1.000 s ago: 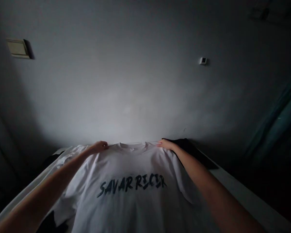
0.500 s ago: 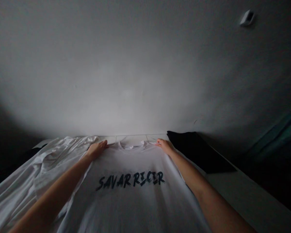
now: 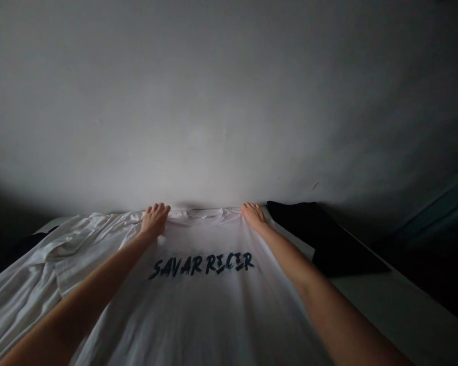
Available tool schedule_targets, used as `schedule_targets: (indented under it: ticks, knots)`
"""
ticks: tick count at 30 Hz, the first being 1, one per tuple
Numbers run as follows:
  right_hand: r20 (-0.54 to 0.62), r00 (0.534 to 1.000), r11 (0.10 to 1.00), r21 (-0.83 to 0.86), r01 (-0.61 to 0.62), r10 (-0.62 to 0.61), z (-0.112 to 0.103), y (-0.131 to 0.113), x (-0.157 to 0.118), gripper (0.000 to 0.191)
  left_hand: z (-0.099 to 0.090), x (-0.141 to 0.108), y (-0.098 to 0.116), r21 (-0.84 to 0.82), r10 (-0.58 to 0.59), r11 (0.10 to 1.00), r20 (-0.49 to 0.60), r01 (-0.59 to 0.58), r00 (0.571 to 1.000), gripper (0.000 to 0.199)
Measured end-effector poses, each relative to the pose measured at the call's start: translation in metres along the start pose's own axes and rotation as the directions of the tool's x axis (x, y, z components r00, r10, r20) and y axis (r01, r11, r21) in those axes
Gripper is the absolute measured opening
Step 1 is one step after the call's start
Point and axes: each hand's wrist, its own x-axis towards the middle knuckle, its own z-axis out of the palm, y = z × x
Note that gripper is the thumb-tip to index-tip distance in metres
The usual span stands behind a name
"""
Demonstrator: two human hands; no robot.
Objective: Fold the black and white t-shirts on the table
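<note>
A white T-shirt [image 3: 198, 300] with dark brush-style lettering across its chest lies spread out before me, its collar toward the wall. My left hand [image 3: 155, 218] grips the shirt's left shoulder, fingers curled over the cloth. On the opposite shoulder, my right hand [image 3: 254, 214] is closed on the fabric near the collar. Cloth between the two hands looks pulled fairly straight, with a slight sag at the neckline. The shirt's lower hem is out of view.
Rumpled white cloth [image 3: 34, 282] lies along the left side. A folded black cloth [image 3: 328, 244] rests at the right on the pale table surface [image 3: 389, 305]. Behind the far edge rises a grey wall [image 3: 213, 101]. Dim teal fabric [image 3: 442, 218] shows at far right.
Both hands have moved farther away toward the wall, drawing the T-shirt with them. Its collar now reaches the table's far edge. The camera view has shifted slightly.
</note>
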Motion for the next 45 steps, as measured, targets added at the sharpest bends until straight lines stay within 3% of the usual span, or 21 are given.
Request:
schedule_targets:
  ticks: [3, 5, 7, 9, 11, 15, 17, 19, 21, 23, 25, 27, 30, 34, 38, 41, 45]
  knots:
    - [-0.069, 0.996, 0.998, 0.023, -0.053, 0.055, 0.008, -0.025, -0.013, 0.038, 0.008, -0.009, 0.031, -0.106, 0.049, 0.993, -0.033, -0.052, 0.998, 0.044]
    - [-0.001, 1.0, 0.997, 0.076, 0.0, 0.0, 0.016, -0.038, -0.021, 0.046, 0.017, -0.012, 0.045, -0.182, 0.067, 0.981, 0.041, -0.058, 0.997, 0.05]
    - [0.116, 0.99, 0.99, 0.124, 0.07, -0.085, 0.025, -0.041, -0.026, 0.054, 0.026, -0.013, 0.045, -0.228, 0.087, 0.972, 0.138, -0.054, 0.987, 0.057]
    - [0.179, 0.977, 0.985, 0.143, 0.093, -0.118, 0.031, -0.03, -0.027, 0.059, 0.033, -0.015, 0.031, -0.251, 0.118, 0.966, 0.21, -0.063, 0.971, 0.061]
    - [0.168, 0.978, 0.985, 0.143, 0.096, -0.12, 0.034, -0.01, -0.026, 0.059, 0.037, -0.019, 0.008, -0.255, 0.151, 0.963, 0.241, -0.088, 0.959, 0.062]
    - [0.134, 0.985, 0.988, 0.12, 0.097, -0.113, 0.028, 0.026, -0.029, 0.057, 0.037, -0.028, -0.038, -0.228, 0.191, 0.964, 0.223, -0.139, 0.956, 0.058]
    - [0.169, 0.983, 0.995, 0.088, 0.054, -0.068, 0.021, 0.024, -0.032, 0.057, 0.033, -0.03, -0.043, -0.186, 0.179, 0.973, 0.208, -0.141, 0.962, 0.056]
    - [0.182, 0.983, 0.998, 0.044, -0.046, 0.037, 0.016, 0.006, -0.036, 0.059, 0.025, -0.031, -0.029, -0.102, 0.107, 0.991, 0.198, -0.088, 0.974, 0.053]
    - [0.14, 0.986, 0.995, 0.041, -0.096, 0.09, 0.014, -0.023, -0.043, 0.061, 0.017, -0.037, 0.002, -0.029, 0.005, 1.0, 0.172, 0.001, 0.985, 0.051]
    - [0.098, 0.995, 0.995, 0.097, -0.032, 0.023, 0.016, -0.049, -0.056, 0.062, 0.01, -0.051, 0.037, -0.051, -0.05, 0.997, 0.162, 0.059, 0.986, 0.054]
    - [0.105, 0.991, 0.985, 0.157, 0.07, -0.087, 0.02, -0.059, -0.074, 0.062, 0.006, -0.072, 0.062, -0.148, -0.011, 0.988, 0.181, 0.039, 0.983, 0.059]
    - [0.126, 0.981, 0.977, 0.171, 0.124, -0.147, 0.022, -0.048, -0.094, 0.062, 0.003, -0.096, 0.065, -0.222, 0.071, 0.975, 0.196, -0.026, 0.978, 0.06]
    - [0.13, 0.982, 0.985, 0.12, 0.122, -0.138, 0.016, -0.008, -0.124, 0.058, -0.007, -0.128, 0.035, -0.219, 0.129, 0.972, 0.199, -0.084, 0.971, 0.056]
    - [0.101, 0.994, 0.997, 0.068, 0.024, -0.031, -0.006, 0.029, -0.156, 0.054, -0.039, -0.154, -0.003, -0.111, -0.009, 0.993, 0.219, 0.033, 0.976, 0.052]
    - [0.013, 0.986, 0.985, 0.036, -0.169, 0.169, -0.025, 0.025, -0.195, 0.043, -0.079, -0.193, 0.003, 0.033, -0.251, 0.968, 0.115, 0.249, 0.961, 0.046]
    - [-0.025, 0.933, 0.933, 0.042, -0.359, 0.36, -0.03, 0.022, -0.238, 0.039, -0.094, -0.235, 0.012, 0.036, -0.379, 0.925, 0.13, 0.378, 0.916, 0.048]
    - [0.036, 0.836, 0.834, 0.061, -0.549, 0.548, -0.031, 0.027, -0.287, 0.043, -0.094, -0.27, 0.014, -0.015, -0.452, 0.875, 0.337, 0.484, 0.826, 0.057]
